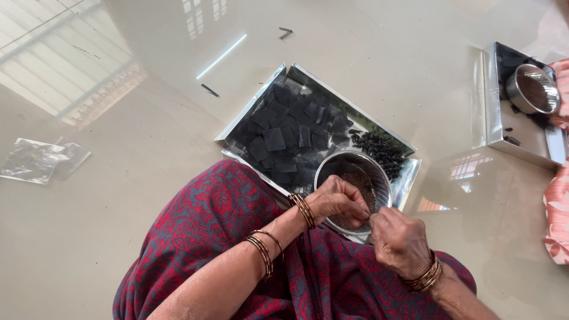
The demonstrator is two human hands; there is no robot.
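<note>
My left hand [339, 201] and my right hand [398, 240] meet fingertip to fingertip over the near rim of a steel bowl [332, 166] of brown powder. Both hands pinch a small dark piece between them, and the fingers mostly hide it. The bowl stands in a shiny silver tray [283, 72] on the floor in front of my lap. Several black square pieces [274, 139] fill the left of the tray. A heap of small black rolled bits [379, 149] lies at its right. Gold bangles ring both wrists.
A second silver tray [491, 101] with another steel bowl [532, 89] sits at the far right beside someone's pink cloth [557, 213]. Crumpled clear plastic [35, 160] lies on the glossy floor at the left. Loose black scraps [285, 32] lie farther off.
</note>
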